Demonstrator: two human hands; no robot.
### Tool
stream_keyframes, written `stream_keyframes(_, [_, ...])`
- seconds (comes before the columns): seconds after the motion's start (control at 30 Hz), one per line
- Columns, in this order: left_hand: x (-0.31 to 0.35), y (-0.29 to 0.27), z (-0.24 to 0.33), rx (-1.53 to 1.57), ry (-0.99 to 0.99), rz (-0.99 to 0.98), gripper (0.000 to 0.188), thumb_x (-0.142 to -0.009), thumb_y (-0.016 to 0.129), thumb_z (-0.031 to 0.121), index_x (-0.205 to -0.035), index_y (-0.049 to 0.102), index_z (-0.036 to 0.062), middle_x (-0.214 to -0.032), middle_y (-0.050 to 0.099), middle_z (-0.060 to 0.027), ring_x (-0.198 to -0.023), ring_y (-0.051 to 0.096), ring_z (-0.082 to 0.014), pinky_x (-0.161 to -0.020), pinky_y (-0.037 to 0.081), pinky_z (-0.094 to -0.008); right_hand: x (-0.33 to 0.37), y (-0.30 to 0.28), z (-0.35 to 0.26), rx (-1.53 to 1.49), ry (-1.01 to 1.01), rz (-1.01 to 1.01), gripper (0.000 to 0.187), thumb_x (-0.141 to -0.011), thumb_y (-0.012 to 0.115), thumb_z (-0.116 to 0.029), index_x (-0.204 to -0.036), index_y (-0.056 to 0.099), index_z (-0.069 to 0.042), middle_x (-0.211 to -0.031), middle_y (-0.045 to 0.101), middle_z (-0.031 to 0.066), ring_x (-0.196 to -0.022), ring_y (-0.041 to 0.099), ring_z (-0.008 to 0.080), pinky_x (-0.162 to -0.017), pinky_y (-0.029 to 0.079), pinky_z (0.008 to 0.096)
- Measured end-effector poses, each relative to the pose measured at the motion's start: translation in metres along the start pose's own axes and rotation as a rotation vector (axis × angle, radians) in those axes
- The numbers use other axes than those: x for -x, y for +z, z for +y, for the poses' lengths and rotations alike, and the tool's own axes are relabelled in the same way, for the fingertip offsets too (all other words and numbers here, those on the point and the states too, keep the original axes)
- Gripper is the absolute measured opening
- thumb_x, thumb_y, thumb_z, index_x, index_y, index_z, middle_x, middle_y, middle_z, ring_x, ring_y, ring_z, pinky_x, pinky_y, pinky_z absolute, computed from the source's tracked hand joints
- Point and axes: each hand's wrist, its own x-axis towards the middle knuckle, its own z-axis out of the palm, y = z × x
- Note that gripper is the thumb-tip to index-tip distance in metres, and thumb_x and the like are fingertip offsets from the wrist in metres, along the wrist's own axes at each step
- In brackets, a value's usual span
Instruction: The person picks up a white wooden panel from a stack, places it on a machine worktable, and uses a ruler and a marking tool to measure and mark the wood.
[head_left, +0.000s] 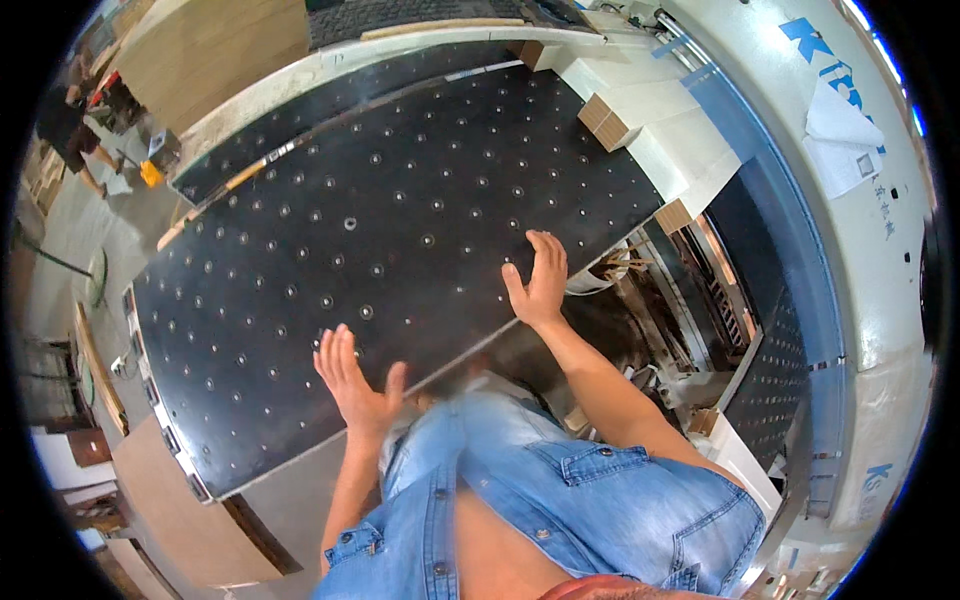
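Note:
My left hand (358,388) is raised at the near edge of a black table (400,235) dotted with small metal balls. Its fingers are stretched and the thumb stands apart, with nothing in the palm. Farther right, my right hand (541,285) is over the same edge, also open and empty, fingers pointing away from me. Whether either hand touches the surface, I cannot tell. Beyond the right hand, stacks of white panels (682,150) with brown layered ends (605,122) lie at the table's right end.
A large white machine (870,300) with a blue band (800,220) rises on the right. Below the panels, a gap holds offcuts and scraps (660,310). A brown board (185,500) leans at lower left. Another person (75,130) is on the floor at far left.

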Motion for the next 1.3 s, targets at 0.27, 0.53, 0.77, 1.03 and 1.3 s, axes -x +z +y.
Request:
stream_keyframes(0.27, [-0.01, -0.003, 0.011, -0.021, 0.069, -0.149, 0.082, -0.09, 0.072, 0.039, -0.151, 0.039, -0.0042, -0.153, 0.045, -0.0208, -0.146, 0.035, -0.0428, -0.122, 0.02, -0.0581, -0.005, -0.019, -0.01, 0.01, -0.003, -0.003, 0.05, -0.086, 0.074, -0.037, -0.121, 0.063, -0.003, -0.126, 0.062, 0.0181, -0.119, 0.055, 0.0408, -0.103, 0.042, 0.052])
stream_keyframes(0.53, [-0.005, 0.006, 0.018, 0.058, 0.094, -0.223, 0.078, -0.092, 0.068, 0.04, -0.15, 0.041, -0.0049, -0.151, 0.045, -0.0221, -0.145, 0.035, -0.0441, -0.119, 0.027, -0.059, 0.007, -0.036, -0.004, -0.026, 0.07, 0.058, 0.056, -0.086, 0.076, -0.042, -0.123, 0.063, -0.001, -0.124, 0.058, 0.0171, -0.122, 0.053, 0.0384, -0.104, 0.042, 0.049])
stream_keyframes(0.77, [-0.039, 0.014, 0.066, 0.249, 0.331, -0.152, 0.074, -0.103, 0.057, 0.053, -0.152, 0.038, 0.001, -0.151, 0.046, -0.0219, -0.142, 0.041, -0.0391, -0.12, 0.029, -0.0535, 0.001, -0.069, -0.006, -0.303, 0.187, 0.041, 0.067, -0.09, 0.074, -0.042, -0.134, 0.054, 0.004, -0.132, 0.055, 0.0231, -0.13, 0.049, 0.0398, -0.111, 0.04, 0.0478])
stream_keyframes(1.03, [-0.044, 0.051, 0.161, 0.488, 0.443, -0.356, 0.074, -0.103, 0.057, 0.05, -0.155, 0.035, 0.0022, -0.153, 0.047, -0.02, -0.144, 0.042, -0.0376, -0.12, 0.029, -0.0533, 0.086, -0.405, -0.043, 0.148, 0.259, 0.38, 0.06, -0.086, 0.079, -0.028, -0.135, 0.055, -0.003, -0.136, 0.055, 0.0202, -0.13, 0.053, 0.0385, -0.111, 0.043, 0.0454])
stream_keyframes(1.3, [-0.009, 0.095, 0.266, 0.754, 0.58, -0.753, 0.07, -0.101, 0.063, 0.029, -0.157, 0.031, 0.002, -0.152, 0.048, -0.0208, -0.144, 0.043, -0.0367, -0.121, 0.029, -0.0524, 0.499, -0.613, 0.006, 0.95, 1.469, 1.354, 0.092, -0.085, 0.078, -0.054, -0.148, 0.045, 0.005, -0.149, 0.049, 0.0273, -0.141, 0.045, 0.0412, -0.116, 0.037, 0.0474])
